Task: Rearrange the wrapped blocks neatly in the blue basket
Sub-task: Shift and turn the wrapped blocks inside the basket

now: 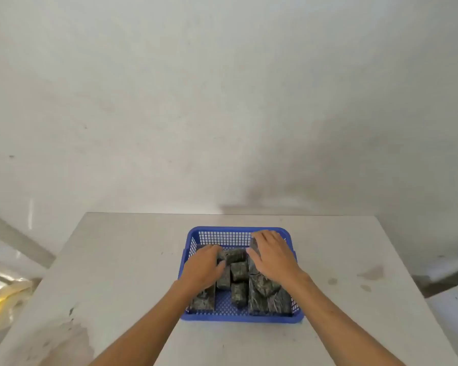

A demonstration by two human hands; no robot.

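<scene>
Two hands, left [204, 268], right [273, 256], palms down on dark wrapped blocks [239, 269], perforated blue basket [224, 229], grip unclear

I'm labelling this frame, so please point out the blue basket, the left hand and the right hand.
blue basket [238, 229]: head view, on its far rim.
left hand [203, 268]: head view, on the back of the hand.
right hand [273, 256]: head view, on the back of the hand.
</scene>
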